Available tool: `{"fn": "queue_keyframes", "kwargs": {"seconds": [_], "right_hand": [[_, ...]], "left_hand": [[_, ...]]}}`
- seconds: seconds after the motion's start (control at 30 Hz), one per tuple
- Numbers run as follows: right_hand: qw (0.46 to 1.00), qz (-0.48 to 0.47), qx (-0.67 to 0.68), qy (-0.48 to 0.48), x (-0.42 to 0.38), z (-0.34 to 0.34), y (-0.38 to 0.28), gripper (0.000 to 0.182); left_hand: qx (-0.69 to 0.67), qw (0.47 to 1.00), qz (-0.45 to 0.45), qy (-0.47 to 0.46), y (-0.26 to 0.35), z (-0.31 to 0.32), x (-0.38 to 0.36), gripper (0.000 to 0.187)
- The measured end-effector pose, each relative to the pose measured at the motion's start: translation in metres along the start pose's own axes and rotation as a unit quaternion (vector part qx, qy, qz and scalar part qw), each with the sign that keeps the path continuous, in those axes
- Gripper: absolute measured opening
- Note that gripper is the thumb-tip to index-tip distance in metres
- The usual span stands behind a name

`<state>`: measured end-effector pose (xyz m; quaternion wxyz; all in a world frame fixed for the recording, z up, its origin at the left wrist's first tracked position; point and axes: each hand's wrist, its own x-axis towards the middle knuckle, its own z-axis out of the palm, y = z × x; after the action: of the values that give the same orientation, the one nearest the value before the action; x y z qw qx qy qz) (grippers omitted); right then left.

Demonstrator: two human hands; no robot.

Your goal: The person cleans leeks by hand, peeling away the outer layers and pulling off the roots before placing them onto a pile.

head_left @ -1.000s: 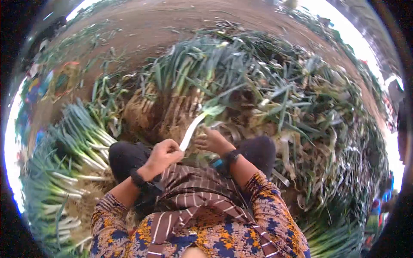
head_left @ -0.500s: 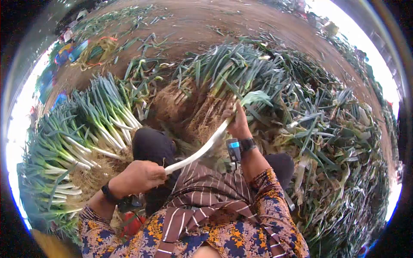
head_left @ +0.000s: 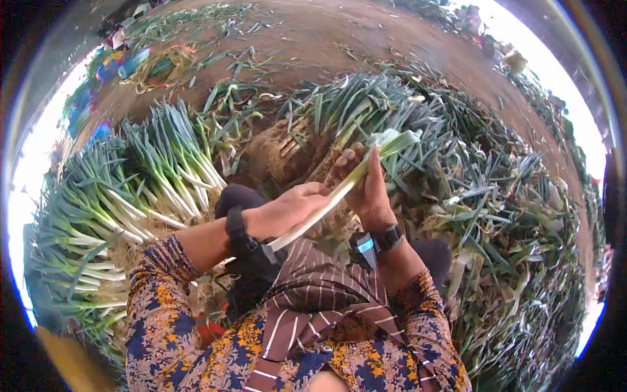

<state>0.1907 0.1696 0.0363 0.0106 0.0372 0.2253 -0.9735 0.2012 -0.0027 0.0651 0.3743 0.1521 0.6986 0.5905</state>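
A long leek (head_left: pixel 322 214) lies slanted across my lap, white end low and leafy green top up and to the right. My left hand (head_left: pixel 290 210) is closed around its middle white part. My right hand (head_left: pixel 367 186) holds it near the green top, thumb on one side and curled fingers on the other. The lower end passes beside my left wrist. Under the leek are my striped apron (head_left: pixel 313 271) and dark trouser knees.
Leeks with white stems (head_left: pixel 173 186) are laid out on the left. Unpeeled leeks with earthy roots (head_left: pixel 356 108) lie ahead. A large heap of loose leaves (head_left: pixel 503 242) covers the right side. Bare soil (head_left: pixel 313 32) and coloured bags (head_left: pixel 134 64) are farther off.
My left hand has moved from the leek's root end up and right to its middle. The leek's green top now shows above my right hand, more bunched and pale, and the stalk slants more steeply.
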Motion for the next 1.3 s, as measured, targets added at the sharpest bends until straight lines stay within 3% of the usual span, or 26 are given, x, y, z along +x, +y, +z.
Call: {"fn": "queue_keyframes", "kwargs": {"seconds": [0.1, 0.17, 0.4, 0.5, 0.6, 0.63, 0.73, 0.77, 0.87, 0.9, 1.0, 1.1, 1.3], "right_hand": [[0.997, 0.039, 0.041, -0.053, -0.001, -0.015, 0.001, 0.027], [0.992, 0.060, 0.090, -0.067, 0.002, -0.025, 0.005, 0.028], [0.992, 0.085, 0.063, -0.070, -0.004, -0.043, 0.008, 0.031], [0.982, 0.076, -0.171, -0.017, -0.018, -0.036, -0.001, 0.036], [0.873, 0.088, -0.472, -0.081, -0.025, -0.059, -0.003, 0.039], [0.880, 0.063, -0.460, -0.101, -0.030, -0.064, 0.004, 0.036], [0.826, 0.034, -0.558, -0.077, -0.055, -0.049, -0.001, 0.034], [0.801, -0.021, -0.592, -0.084, -0.062, -0.045, -0.002, 0.031], [0.854, 0.037, -0.505, -0.123, -0.058, -0.075, 0.011, 0.029], [0.830, 0.068, -0.542, -0.114, -0.061, -0.076, 0.005, 0.027], [0.850, 0.086, -0.512, -0.091, -0.064, -0.079, 0.006, 0.027], [0.904, 0.140, -0.401, -0.043, -0.075, -0.070, -0.001, 0.029], [0.850, 0.027, -0.519, -0.090, -0.072, -0.077, 0.015, 0.026]], "left_hand": [[-0.105, 0.993, -0.033, -0.032, -0.003, 0.000, -0.004, 0.021], [-0.050, 0.998, -0.024, -0.029, -0.006, 0.000, -0.004, 0.025], [0.011, 1.000, 0.024, -0.013, -0.012, 0.017, -0.001, 0.032], [0.084, 0.996, 0.002, 0.016, -0.034, 0.009, 0.014, 0.033], [-0.004, 0.997, -0.052, 0.061, -0.016, 0.015, 0.016, 0.033], [-0.018, 0.997, -0.023, 0.077, -0.023, 0.014, 0.022, 0.035], [-0.122, 0.986, -0.054, 0.098, -0.028, 0.017, 0.033, 0.036], [-0.144, 0.983, -0.036, 0.104, -0.031, 0.020, 0.038, 0.037], [-0.216, 0.970, -0.073, 0.090, -0.030, 0.024, 0.047, 0.036], [-0.240, 0.965, -0.082, 0.068, -0.034, 0.022, 0.052, 0.036], [-0.271, 0.958, -0.073, 0.057, -0.037, 0.022, 0.059, 0.035], [-0.265, 0.958, -0.092, 0.067, -0.042, 0.023, 0.065, 0.035], [-0.301, 0.947, -0.101, 0.057, -0.044, 0.032, 0.068, 0.036]]}}
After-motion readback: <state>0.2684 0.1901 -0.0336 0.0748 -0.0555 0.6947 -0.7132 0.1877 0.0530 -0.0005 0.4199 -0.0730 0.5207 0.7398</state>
